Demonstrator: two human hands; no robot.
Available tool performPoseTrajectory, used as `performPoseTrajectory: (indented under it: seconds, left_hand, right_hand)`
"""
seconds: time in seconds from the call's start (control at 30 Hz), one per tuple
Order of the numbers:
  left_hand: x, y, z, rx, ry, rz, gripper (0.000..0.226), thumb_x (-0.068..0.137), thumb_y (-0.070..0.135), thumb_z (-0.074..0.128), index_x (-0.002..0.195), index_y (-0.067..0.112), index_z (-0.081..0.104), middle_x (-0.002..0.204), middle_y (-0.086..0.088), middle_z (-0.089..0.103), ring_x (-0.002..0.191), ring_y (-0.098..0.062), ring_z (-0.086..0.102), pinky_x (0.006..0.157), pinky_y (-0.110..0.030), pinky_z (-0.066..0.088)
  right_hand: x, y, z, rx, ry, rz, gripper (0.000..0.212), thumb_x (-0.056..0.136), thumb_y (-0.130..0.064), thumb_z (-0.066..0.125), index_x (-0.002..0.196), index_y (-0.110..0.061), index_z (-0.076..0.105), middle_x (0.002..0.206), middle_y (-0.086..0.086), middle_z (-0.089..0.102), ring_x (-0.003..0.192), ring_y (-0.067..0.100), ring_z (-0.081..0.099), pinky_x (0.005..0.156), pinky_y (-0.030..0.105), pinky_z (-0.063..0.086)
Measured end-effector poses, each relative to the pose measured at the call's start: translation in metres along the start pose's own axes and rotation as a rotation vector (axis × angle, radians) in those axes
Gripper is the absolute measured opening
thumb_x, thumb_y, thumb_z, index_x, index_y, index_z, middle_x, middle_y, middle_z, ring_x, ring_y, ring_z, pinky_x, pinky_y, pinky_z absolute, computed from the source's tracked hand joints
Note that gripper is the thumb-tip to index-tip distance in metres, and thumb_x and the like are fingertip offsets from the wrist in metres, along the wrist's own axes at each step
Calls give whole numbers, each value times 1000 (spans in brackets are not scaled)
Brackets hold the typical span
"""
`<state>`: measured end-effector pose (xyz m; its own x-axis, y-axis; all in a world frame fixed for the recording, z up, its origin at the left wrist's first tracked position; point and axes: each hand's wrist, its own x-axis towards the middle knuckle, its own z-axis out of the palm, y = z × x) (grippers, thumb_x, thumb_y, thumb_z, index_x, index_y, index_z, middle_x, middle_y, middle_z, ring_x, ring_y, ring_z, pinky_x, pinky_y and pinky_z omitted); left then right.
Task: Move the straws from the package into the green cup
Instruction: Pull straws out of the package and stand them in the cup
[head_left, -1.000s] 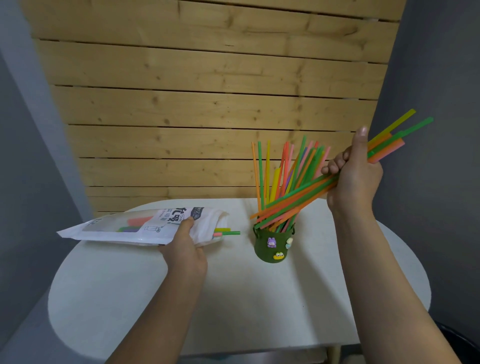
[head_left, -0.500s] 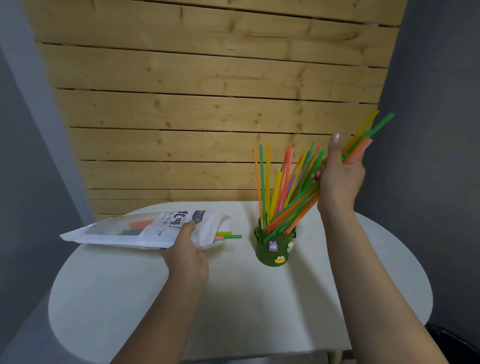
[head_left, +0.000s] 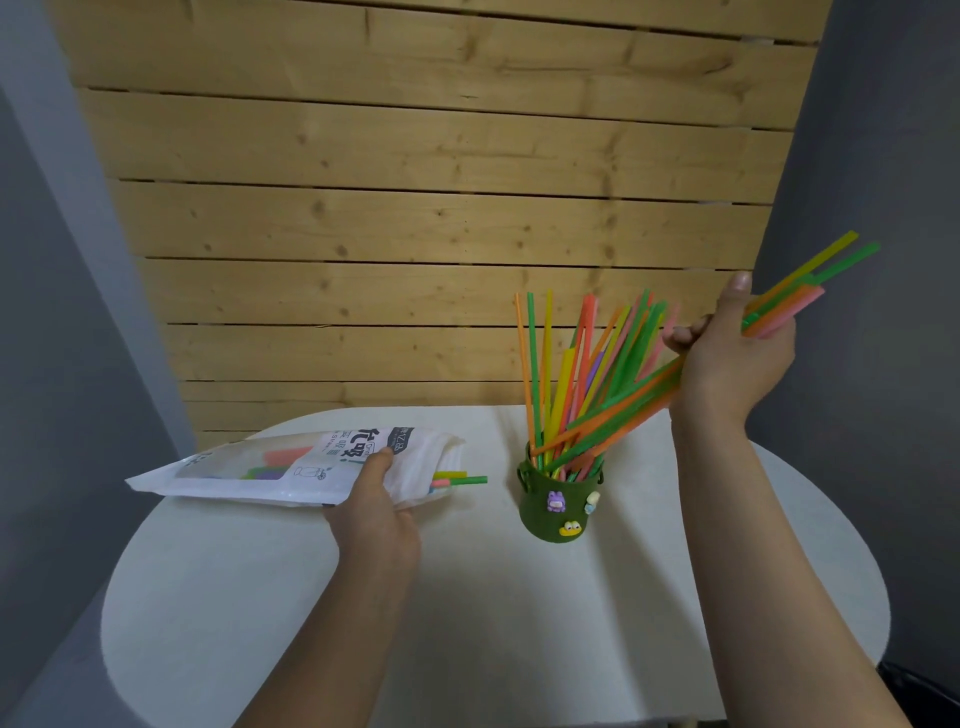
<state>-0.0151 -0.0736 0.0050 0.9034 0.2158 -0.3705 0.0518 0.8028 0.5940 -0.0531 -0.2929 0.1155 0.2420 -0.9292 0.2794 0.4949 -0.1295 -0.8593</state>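
A green cup with small cartoon stickers stands on the white round table, full of upright coloured straws. My right hand is shut on a slanted bundle of straws; its lower ends sit at the cup's rim and its upper ends stick out to the upper right. My left hand grips the white straw package, which lies flat with its open end toward the cup. A few straw tips poke out of that opening.
A wooden slat wall rises right behind the table. Grey walls close in on both sides. The table's front edge runs near the bottom of the view.
My right hand tipped the bundle upright toward the cup, then leaned it back out to the right, with its lower ends now at the cup's rim. The left hand and package stayed put.
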Motion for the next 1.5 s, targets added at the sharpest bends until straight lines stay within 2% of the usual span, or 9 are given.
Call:
performPoseTrajectory:
  seconds: [0.17,0.33,0.47,0.73,0.93,1.17,1.3,1.37,1.5]
  left_hand:
    - [0,-2,1,5,2,-3,57,87,-1,65,141,13,50,134,-2,61,107,-16,63,73,-25,55]
    - [2,-3,1,-4,-6,-3,58,87,-1,65,140,13,50,134,-3,62,117,-19,63,86,-35,57]
    - [4,-4,0,-9,-12,7,57,86,-2,65,139,11,51,134,-4,62,117,-19,63,89,-36,56]
    - [6,-2,-3,-25,-17,1,58,85,-1,67,139,13,51,134,-3,63,119,-19,62,99,-39,53]
    - [0,2,-1,-22,-17,-32,56,87,-2,64,139,14,52,133,-3,63,117,-20,64,67,-29,60]
    - [-7,6,4,-28,9,-28,56,87,-2,63,140,13,51,130,-2,62,105,-18,63,42,-20,53]
    - [-7,7,3,-17,2,-25,54,88,-1,63,138,15,51,129,-1,62,108,-18,62,46,-20,55]
    - [-6,7,2,-12,-10,-23,53,88,-1,63,138,14,53,133,-2,62,109,-18,63,54,-22,58]
    - [-5,7,1,-9,-28,-34,52,88,-1,63,137,14,53,132,-3,62,113,-19,62,59,-26,60]
  right_hand:
    - [-2,11,3,-135,-105,-96,23,91,-42,54,86,-20,52,68,1,58,45,4,54,55,22,52]
    - [-11,24,12,-290,-329,-82,20,91,-43,53,78,-28,51,59,-1,57,49,8,56,47,9,46]
    - [-17,39,21,-408,-477,-80,33,85,-59,50,82,-27,55,91,3,59,64,5,62,52,11,47]
    - [-26,57,23,-532,-568,-88,23,96,-33,49,95,-11,55,62,-2,58,40,-6,55,39,3,37]
    - [-29,62,20,-552,-613,-48,27,94,-31,52,100,-6,59,70,2,64,45,-4,59,43,4,40]
    - [-34,46,20,-388,-484,-108,50,88,-33,62,132,-15,46,124,3,61,107,17,62,90,32,52]
    - [-32,48,23,-462,-552,-103,61,97,-28,48,149,-17,19,124,11,62,79,3,65,61,1,45]
    - [-33,46,22,-494,-593,-74,60,98,-25,46,150,-17,17,100,7,67,67,-1,61,58,5,47]
    - [-31,46,18,-567,-624,-61,31,95,-23,52,123,-8,51,93,5,69,73,10,65,82,36,55]
